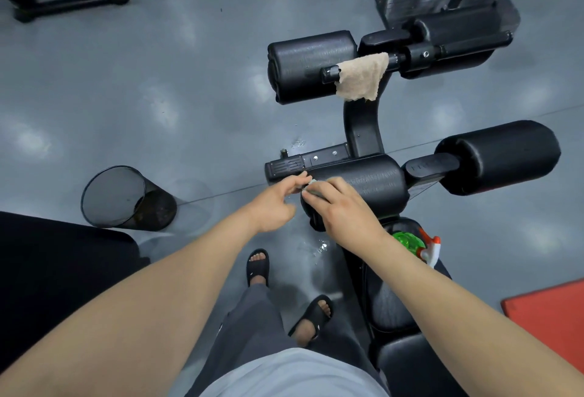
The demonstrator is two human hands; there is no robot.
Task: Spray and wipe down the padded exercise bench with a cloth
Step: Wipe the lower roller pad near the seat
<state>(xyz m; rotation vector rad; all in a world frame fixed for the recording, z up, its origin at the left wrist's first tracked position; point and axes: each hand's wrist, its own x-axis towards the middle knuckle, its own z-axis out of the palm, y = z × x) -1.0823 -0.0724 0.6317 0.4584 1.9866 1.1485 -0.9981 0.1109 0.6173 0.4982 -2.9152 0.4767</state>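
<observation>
Cloth work is under way at the near roller pad of the exercise bench. A small pale cloth sits on the pad's left end, mostly hidden. The right hand lies over it with fingers curled down, holding it against the vinyl. The left hand pinches its edge between thumb and fingertips. The green spray bottle with the orange-and-white trigger lies on its side on the bench just behind the right wrist, in neither hand. Wet spots glint on the grey floor below the pad, so I judge spraying here done and wiping begun. The far roller pad, the right-hand roller pad and the long seat pad show no sign either way; they likely remain. A beige towel hangs over the upper bar, and a black mesh bin stands on the floor to the left.
</observation>
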